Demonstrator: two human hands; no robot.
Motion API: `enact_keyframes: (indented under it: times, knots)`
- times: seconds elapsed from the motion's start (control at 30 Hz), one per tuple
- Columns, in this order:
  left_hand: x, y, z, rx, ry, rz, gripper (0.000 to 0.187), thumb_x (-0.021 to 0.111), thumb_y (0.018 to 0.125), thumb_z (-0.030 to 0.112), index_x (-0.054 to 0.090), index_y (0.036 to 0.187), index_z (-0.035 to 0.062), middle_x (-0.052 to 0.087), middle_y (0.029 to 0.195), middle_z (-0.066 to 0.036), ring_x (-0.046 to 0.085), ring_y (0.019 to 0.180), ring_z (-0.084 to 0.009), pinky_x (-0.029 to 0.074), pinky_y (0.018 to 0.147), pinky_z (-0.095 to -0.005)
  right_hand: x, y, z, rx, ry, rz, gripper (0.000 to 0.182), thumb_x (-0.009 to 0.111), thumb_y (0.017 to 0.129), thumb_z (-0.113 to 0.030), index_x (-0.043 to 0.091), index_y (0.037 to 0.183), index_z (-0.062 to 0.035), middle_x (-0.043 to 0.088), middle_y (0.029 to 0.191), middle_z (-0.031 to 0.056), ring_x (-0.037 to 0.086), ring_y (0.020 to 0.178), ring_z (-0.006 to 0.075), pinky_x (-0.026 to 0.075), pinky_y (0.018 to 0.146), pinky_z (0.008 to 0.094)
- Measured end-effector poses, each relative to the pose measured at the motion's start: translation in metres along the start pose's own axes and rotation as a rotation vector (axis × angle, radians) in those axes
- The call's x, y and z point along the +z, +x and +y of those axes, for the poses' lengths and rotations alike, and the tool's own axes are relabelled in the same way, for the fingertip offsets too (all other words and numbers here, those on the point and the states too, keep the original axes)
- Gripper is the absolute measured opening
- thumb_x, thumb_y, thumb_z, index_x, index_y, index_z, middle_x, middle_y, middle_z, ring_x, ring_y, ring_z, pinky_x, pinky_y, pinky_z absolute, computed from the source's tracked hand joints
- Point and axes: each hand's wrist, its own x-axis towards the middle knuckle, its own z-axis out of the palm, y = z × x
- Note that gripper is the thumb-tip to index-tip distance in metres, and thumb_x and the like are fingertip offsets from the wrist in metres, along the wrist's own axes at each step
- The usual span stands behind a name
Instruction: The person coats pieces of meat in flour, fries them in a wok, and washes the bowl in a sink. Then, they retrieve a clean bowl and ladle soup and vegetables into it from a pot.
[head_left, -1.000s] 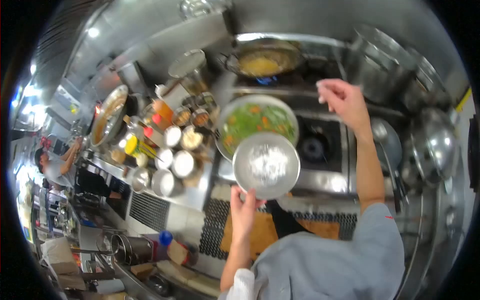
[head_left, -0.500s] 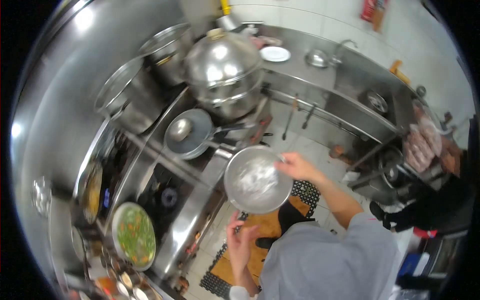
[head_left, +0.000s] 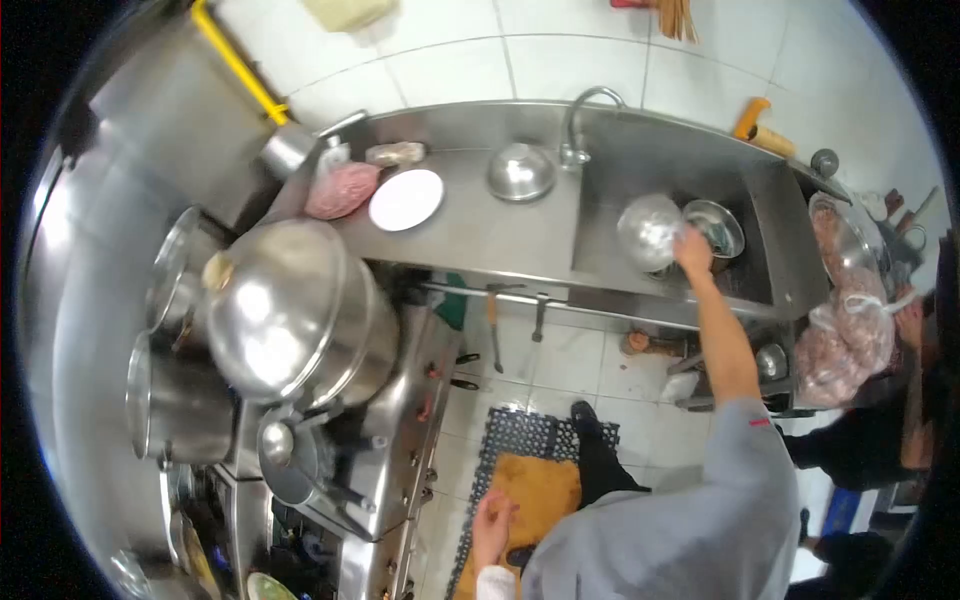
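Observation:
My right hand is stretched out over the sink with its fingers on the edge of a shiny metal bowl. Beside that bowl, in the same basin, is a second metal bowl or strainer. Whether the held bowl touches the basin is hard to tell. My left hand hangs low near my body above the floor mat, holding nothing, its fingers loosely bent and apart.
A curved faucet rises behind the sink. On the counter are an upturned bowl, a white plate and a bag of pink meat. Large pots and a domed steamer stand left. Another person's hand is near bagged meat.
I have turned from the stove to the sink. My right hand has carried the metal bowl over into the basin, and my left hand has come away from it and dropped lower.

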Motion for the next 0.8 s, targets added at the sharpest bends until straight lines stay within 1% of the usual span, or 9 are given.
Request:
enact_keyframes:
  times: [0.17,0.23,0.33,0.37,0.43,0.57,0.67,0.73,0.8]
  knots:
    - [0.046,0.034,0.034,-0.051,0.007,0.052,0.019,0.059,0.095,0.011,0.055,0.112,0.0037,0.045,0.138,-0.013,0.066,0.089,-0.0178,0.053,0.073,-0.0262,0.053,0.053,-0.030,0.188,-0.005,-0.406,0.048,0.062,0.085,-0.042,0.063,0.120,-0.0083,0.058,0.126,0.0193,0.056,0.116,0.0369,0.044,0.098,0.0463]
    - [0.053,0.046,0.039,-0.099,-0.089,0.071,0.020,0.058,0.095,0.012,0.055,0.113,0.0039,0.043,0.140,-0.013,0.066,0.088,-0.0174,0.053,0.074,-0.0271,0.055,0.078,-0.061,0.001,0.051,-0.200,0.047,0.061,0.087,-0.043,0.064,0.118,-0.0066,0.060,0.123,0.0196,0.056,0.114,0.0362,0.044,0.098,0.0437]
    - [0.066,0.065,0.066,-0.154,-0.053,0.070,0.021,0.058,0.096,0.014,0.054,0.115,0.0043,0.043,0.140,-0.013,0.066,0.089,-0.0174,0.053,0.074,-0.0281,0.046,0.121,-0.139,-0.172,0.703,0.069,0.050,0.062,0.088,-0.043,0.064,0.116,-0.0017,0.063,0.116,0.0180,0.063,0.102,0.0308,0.051,0.083,0.0393]
    - [0.073,0.072,0.077,-0.153,-0.043,0.053,0.021,0.058,0.096,0.014,0.054,0.115,0.0043,0.043,0.140,-0.013,0.066,0.089,-0.0174,0.053,0.074,-0.0281,0.043,0.131,-0.163,-0.065,1.064,-0.153,0.050,0.060,0.091,-0.045,0.064,0.118,-0.0023,0.065,0.110,0.0138,0.066,0.087,0.0225,0.053,0.069,0.0348]
    - [0.088,0.092,0.100,-0.080,-0.071,0.033,0.023,0.058,0.096,0.015,0.054,0.116,0.0049,0.043,0.140,-0.013,0.066,0.089,-0.0174,0.053,0.075,-0.0286,0.034,0.127,-0.197,-0.083,1.349,-0.373,0.052,0.056,0.093,-0.049,0.065,0.114,-0.0022,0.068,0.095,0.0107,0.064,0.070,0.0167,0.052,0.061,0.0305]
    - [0.101,0.130,0.139,0.001,-0.027,-0.063,0.023,0.059,0.095,0.014,0.054,0.115,0.0047,0.048,0.137,-0.012,0.063,0.090,-0.0162,0.050,0.078,-0.0266,0.006,0.145,-0.156,-0.140,0.504,-1.197,0.046,0.059,0.092,-0.046,0.067,0.095,-0.0010,0.071,0.080,0.0140,0.069,0.068,0.0212,0.056,0.064,0.0315]
    - [0.122,0.164,0.183,0.088,0.110,-0.189,0.025,0.058,0.096,0.018,0.056,0.114,0.0014,0.054,0.132,-0.014,0.065,0.093,-0.0176,0.052,0.081,-0.0296,0.035,0.157,-0.109,-0.042,0.436,-0.964,0.036,0.064,0.090,-0.035,0.067,0.091,0.0007,0.071,0.080,0.0146,0.070,0.068,0.0230,0.057,0.061,0.0319]
    - [0.148,0.206,0.205,0.261,0.099,-0.345,0.024,0.059,0.095,0.014,0.056,0.117,0.0032,0.062,0.116,-0.011,0.064,0.095,-0.0163,0.051,0.079,-0.0268,0.030,0.165,-0.091,0.174,0.814,-0.640,0.022,0.065,0.088,-0.020,0.068,0.088,0.0015,0.071,0.078,0.0140,0.070,0.067,0.0239,0.058,0.056,0.0321]
    - [0.183,0.245,0.239,0.382,0.190,-0.448,0.024,0.059,0.095,0.014,0.058,0.115,0.0017,0.064,0.111,-0.010,0.064,0.096,-0.0169,0.052,0.079,-0.0268,0.022,0.166,-0.095,0.187,0.817,-0.553,0.018,0.064,0.087,-0.016,0.069,0.086,0.0015,0.070,0.076,0.0137,0.070,0.066,0.0235,0.057,0.054,0.0322]
